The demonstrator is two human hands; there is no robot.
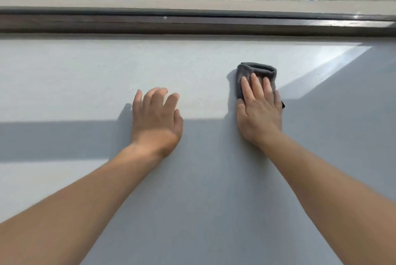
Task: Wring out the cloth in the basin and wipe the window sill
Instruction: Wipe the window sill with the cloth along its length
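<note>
Pressing grey cloth (255, 76) on sill (85, 76), right hand (259, 112) flat

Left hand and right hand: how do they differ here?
The left hand holds nothing, fingers loosely spread; the right hand presses straight fingers on the folded grey cloth. The right hand reaches nearer the window frame than the left hand. Both lie palm down on the window sill.

Open sill (64, 84), window frame (192, 23) behind
</note>
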